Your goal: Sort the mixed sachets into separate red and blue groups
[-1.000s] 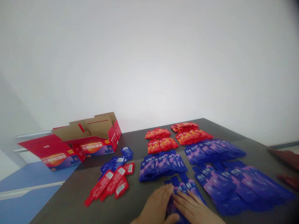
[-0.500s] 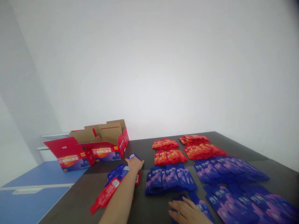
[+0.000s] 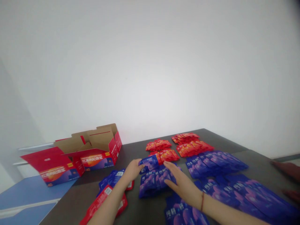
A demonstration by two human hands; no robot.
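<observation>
My left hand grips one end of a blue pouch, which it holds over a row of overlapping blue pouches. My right hand is open, thumb and fingers apart, above the right side of that row. A red cord circles the right wrist. Below my right hand lie more blue pouches. Under and beside my left forearm is a loose heap of blue pouches and red pouches, some with white barcode labels up.
Red-orange pouches lie in rows at the back of the dark table. Blue rows spread to the right. An open red carton stands back left, beside blue surfaces. Blurred brownish shapes show at the right edge.
My left hand has lifted a blue pouch from the loose heap and carried it right, over the blue row. My right hand has risen off the near blue pouches and moved forward.
</observation>
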